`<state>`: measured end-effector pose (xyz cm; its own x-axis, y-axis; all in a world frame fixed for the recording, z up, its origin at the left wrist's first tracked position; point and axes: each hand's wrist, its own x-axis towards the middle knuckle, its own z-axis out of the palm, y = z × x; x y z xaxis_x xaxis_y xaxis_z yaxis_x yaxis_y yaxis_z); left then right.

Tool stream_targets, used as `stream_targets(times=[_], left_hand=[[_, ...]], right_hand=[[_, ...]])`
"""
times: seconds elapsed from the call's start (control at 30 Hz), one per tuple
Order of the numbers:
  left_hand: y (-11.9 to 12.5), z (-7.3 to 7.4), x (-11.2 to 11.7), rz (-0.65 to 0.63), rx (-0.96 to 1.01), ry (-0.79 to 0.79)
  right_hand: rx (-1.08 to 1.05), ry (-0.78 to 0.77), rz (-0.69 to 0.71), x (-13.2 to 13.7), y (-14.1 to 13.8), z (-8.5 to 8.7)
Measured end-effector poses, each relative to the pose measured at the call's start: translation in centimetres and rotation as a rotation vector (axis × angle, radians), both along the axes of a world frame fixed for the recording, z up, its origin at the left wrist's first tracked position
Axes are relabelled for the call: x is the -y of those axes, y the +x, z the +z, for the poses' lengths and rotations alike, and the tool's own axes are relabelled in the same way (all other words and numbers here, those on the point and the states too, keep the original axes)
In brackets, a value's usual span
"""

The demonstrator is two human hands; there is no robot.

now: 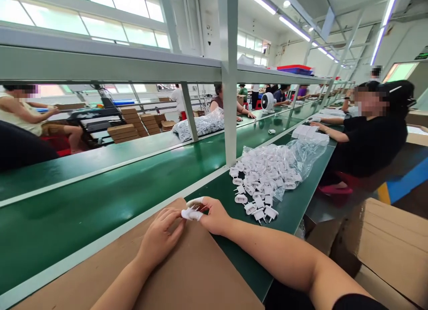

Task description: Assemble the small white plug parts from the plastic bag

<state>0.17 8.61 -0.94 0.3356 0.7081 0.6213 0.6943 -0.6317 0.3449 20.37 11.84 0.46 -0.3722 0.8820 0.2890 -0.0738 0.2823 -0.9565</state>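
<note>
- Surface: cardboard [187,274] on green bench [100,203], factory hall.
- Plug [191,214]: long axis left-right; prong direction unclear.
- Left hand [160,236], right hand [216,216]: fingertips pinch plug.

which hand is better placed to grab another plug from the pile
Right, likely: the right hand sits beside the pile of white plugs; the left hand is farther off, over the cardboard sheet.

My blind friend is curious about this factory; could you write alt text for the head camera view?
A left hand and right hand pinch a small white plug part over a brown cardboard sheet on a green workbench. To the right, a pile of white plug parts spills from a clear plastic bag; a co-worker in black sits beyond.
</note>
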Motion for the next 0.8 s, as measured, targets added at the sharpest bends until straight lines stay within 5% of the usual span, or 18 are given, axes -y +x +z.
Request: stream_targets(times=[0.4,0.8], left_hand=[[-0.2,0.0,-0.2,-0.022,-0.031,0.021],[0.4,0.6,0.2,0.006,-0.009,-0.166]], right_hand=[[-0.012,-0.075,0.079,-0.2,-0.3,-1.1],[0.086,0.030,0.003,-0.1,0.1,-0.4]])
